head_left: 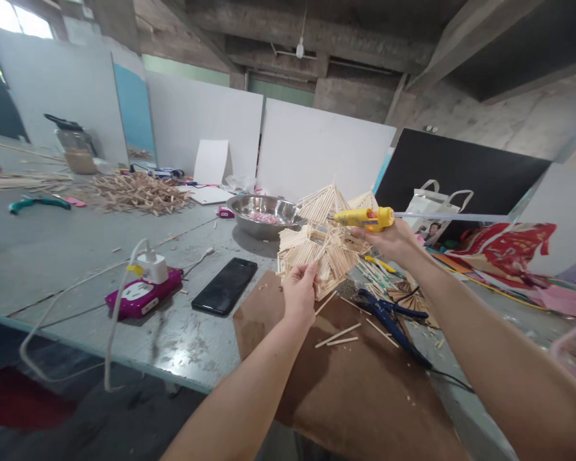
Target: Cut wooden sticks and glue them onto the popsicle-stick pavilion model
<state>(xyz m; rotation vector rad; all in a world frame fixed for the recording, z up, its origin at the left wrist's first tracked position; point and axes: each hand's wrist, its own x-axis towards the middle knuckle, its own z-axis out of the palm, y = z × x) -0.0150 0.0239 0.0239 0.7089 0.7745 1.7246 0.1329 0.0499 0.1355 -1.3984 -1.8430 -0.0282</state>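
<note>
First, check the desk (86,246): it is littered around your work area, so a sideways sweep of either forearm may snag cable or scatter parts. On it, near you, the brown board (365,400) serves as your work surface; its edge could shift if leaned upon. Beyond the board's far edge, the steel basin (243,221) stands close to the model's far side, so pushing the work away could bring the two into collision.

The wooden-stick model (333,253) is over the far part of the board, its peaked roofs uppermost. Your left hand (301,285) pinches its near lower side between thumb and fingers. Excess pressure there could crack thin sticks or part a joint; too little could let the model tilt.

The dark-blue tool (388,320) lies at the board's right side, beneath your right forearm; lowering that arm may catch its cord.

Your right hand (397,242) is closed around the yellow glue gun (365,219), nozzle toward the roofs. Nozzle contact cannot be confirmed against the pale sticks. If hot, a slip could burn your fingers or string glue across finished faces. Loose sticks (338,335) on the board may adhere to any drips.
</note>
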